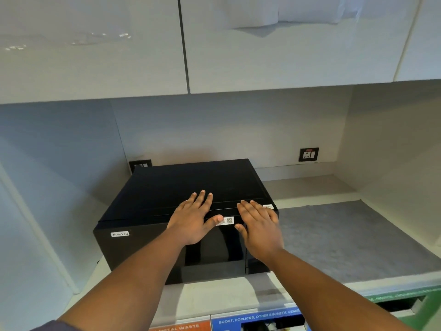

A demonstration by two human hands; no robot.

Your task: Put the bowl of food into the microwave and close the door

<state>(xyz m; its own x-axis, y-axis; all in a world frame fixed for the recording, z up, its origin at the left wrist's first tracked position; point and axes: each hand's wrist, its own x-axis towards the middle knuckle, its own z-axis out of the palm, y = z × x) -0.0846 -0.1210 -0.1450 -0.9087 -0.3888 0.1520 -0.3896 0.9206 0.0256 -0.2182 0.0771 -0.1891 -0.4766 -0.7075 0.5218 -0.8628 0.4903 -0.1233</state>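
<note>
A black microwave (148, 192) stands on the counter under the wall cupboards, its door shut. A white "Non-Veg" label (120, 234) sits at the door's upper left. My left hand (194, 218) is spread flat with the fingers apart, over the front top edge of the microwave. My right hand (259, 225) is spread the same way just to the right, over the top right corner of the front. Neither hand holds anything. No bowl of food is in view.
Grey counter (334, 235) extends to the right of the microwave. A wall socket (308, 154) is on the back wall, another behind the microwave. White cupboards (262, 56) hang low overhead. Labelled waste slots (257, 317) lie below the counter's front edge.
</note>
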